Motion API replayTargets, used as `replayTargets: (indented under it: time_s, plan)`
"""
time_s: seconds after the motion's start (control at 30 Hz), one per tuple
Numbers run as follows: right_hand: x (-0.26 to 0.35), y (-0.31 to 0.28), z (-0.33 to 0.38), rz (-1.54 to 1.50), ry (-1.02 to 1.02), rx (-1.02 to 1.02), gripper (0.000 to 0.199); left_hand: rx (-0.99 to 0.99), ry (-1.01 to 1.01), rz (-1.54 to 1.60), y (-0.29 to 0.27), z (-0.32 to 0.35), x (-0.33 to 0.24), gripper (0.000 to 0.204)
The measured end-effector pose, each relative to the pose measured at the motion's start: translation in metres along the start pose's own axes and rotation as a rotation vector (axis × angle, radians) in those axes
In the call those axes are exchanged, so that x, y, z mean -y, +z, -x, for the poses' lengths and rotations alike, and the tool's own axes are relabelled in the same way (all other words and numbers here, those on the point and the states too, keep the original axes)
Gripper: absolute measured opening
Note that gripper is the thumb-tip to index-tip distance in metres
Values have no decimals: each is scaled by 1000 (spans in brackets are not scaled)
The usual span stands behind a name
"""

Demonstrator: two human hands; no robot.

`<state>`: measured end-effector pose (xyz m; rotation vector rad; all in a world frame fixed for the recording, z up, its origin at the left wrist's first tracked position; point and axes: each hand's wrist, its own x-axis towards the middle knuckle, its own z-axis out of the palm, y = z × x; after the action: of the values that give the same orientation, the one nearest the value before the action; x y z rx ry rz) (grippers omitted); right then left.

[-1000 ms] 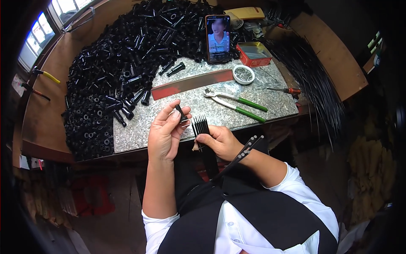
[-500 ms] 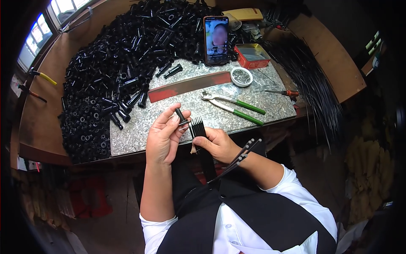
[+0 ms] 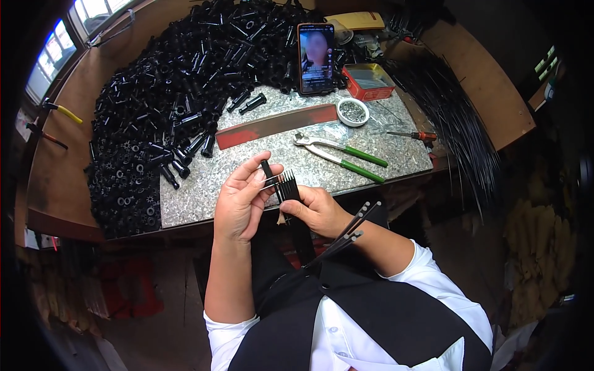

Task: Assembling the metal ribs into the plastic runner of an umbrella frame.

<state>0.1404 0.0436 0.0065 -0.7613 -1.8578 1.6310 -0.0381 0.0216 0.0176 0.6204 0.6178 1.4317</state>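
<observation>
Before me, at the table's near edge, my left hand [image 3: 236, 203] pinches a short black tube-like part [image 3: 266, 169] between thumb and fingers. Thin silvery pieces reach from its fingertips toward the bundle beside it. Wrapped round a flat bundle of black rods [image 3: 289, 189] with pale metal tips is my right hand [image 3: 314, 211]. Rods with round grey ends [image 3: 365, 207] stick out beside my right forearm; they look like umbrella ribs. The bundle's tips touch or nearly touch the left fingers; which, I cannot tell.
Green-handled pincers [image 3: 343, 157], a red-and-brown bar [image 3: 278, 127] and a white bowl of small metal bits [image 3: 353, 113] lie on the speckled tabletop [image 3: 192, 207]. Behind are heaped black tubular parts [image 3: 204, 62], a phone [image 3: 315, 59] and a red box [image 3: 369, 81]. A screwdriver [image 3: 421, 135] and long black rods [image 3: 458, 117] lie right.
The left fingers and the black tube have shifted slightly right, closer to the bundle's tips. The right hand stays almost in place; the rod ends by the right forearm have moved slightly.
</observation>
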Motion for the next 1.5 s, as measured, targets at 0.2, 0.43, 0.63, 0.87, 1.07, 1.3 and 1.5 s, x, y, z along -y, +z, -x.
replayTargets:
  time_s: [0.2, 0.43, 0.63, 0.87, 1.07, 1.3, 1.5]
  plan:
    - [2, 5, 1, -15, -64, -54, 20, 55, 13, 16, -5, 1, 3, 32]
    - [1, 3, 1, 19, -79, -75, 17, 13, 11, 0, -12, 8, 9, 30]
    - [6, 4, 3, -50, -29, -67, 18, 3, 85, -249, 10, 21, 1, 30]
    - [17, 4, 7, 141, -158, -109, 17, -67, 141, -332, 18, 22, 4, 24]
    - [6, 2, 7, 190, -245, -111, 19, -79, 173, -301, 20, 25, 8, 26]
    - [14, -5, 6, 103, -58, -15, 22, -29, 92, -208, 10, 24, 8, 29]
    - [4, -7, 8, -147, -7, 55, 19, 82, 6, -55, 7, 24, 10, 30]
